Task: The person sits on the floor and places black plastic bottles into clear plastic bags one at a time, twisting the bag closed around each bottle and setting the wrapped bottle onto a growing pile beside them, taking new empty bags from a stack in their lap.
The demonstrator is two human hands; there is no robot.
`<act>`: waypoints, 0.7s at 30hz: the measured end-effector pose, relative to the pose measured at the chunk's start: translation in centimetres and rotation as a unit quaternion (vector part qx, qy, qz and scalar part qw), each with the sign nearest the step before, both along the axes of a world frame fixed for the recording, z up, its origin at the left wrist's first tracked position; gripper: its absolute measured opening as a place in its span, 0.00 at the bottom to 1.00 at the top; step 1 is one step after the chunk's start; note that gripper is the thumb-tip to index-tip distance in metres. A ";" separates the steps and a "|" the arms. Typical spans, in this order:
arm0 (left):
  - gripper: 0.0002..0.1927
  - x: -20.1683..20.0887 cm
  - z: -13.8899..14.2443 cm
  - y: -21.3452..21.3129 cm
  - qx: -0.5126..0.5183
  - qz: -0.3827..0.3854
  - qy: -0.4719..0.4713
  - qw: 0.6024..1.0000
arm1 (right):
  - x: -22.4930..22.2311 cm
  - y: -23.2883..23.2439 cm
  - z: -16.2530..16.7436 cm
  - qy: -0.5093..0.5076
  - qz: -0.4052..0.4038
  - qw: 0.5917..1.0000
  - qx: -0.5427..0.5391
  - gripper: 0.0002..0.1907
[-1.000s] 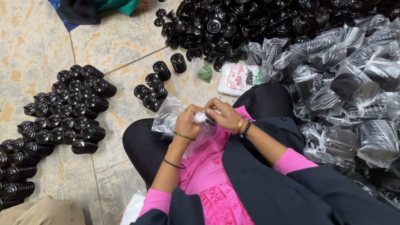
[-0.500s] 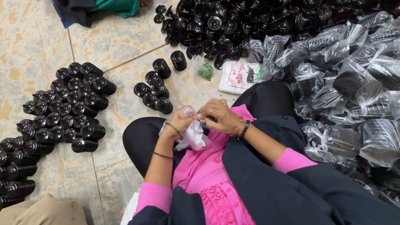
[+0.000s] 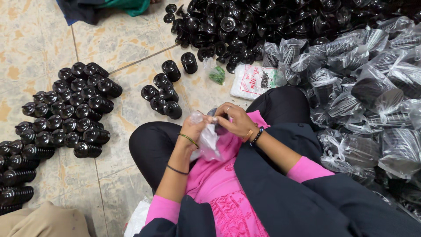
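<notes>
L hand (image 3: 193, 129) pinches clear plastic bag (image 3: 208, 142) at frame centre; R hand (image 3: 234, 120) grips black cup stack (image 3: 217, 125) inside it, over lap.

Hidden and cut off

The dark piece (image 3: 218, 124) is mostly covered by the right hand (image 3: 234, 120) and clear bag (image 3: 208, 140); bagged stacks (image 3: 372, 109) run off the right edge.
</notes>
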State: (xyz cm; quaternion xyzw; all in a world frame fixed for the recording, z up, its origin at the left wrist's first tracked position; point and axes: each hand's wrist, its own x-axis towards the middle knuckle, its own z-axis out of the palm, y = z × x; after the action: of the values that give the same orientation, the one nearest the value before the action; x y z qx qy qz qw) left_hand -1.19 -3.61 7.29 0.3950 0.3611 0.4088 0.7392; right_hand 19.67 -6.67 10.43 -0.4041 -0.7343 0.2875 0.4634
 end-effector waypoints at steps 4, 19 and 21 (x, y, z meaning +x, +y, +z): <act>0.04 -0.1 -1.4 0.4 -0.093 0.043 -0.025 0.994 | -0.7 -0.5 0.7 0.033 -0.013 0.998 -0.056 0.09; 0.14 -0.6 -1.8 1.3 0.179 0.083 0.335 0.921 | 2.2 0.9 0.1 0.049 -0.220 0.972 -0.058 0.07; 0.14 -2.5 -1.5 2.8 0.186 0.039 0.361 0.913 | 5.8 0.7 2.8 0.108 -0.279 0.947 -0.116 0.10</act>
State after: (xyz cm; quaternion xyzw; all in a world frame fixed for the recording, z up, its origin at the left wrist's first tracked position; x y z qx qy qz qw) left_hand -3.69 -0.84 5.82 0.6315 0.5357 0.3265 0.4556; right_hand 25.44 -5.95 13.19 -0.6107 -0.4993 0.2715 0.5514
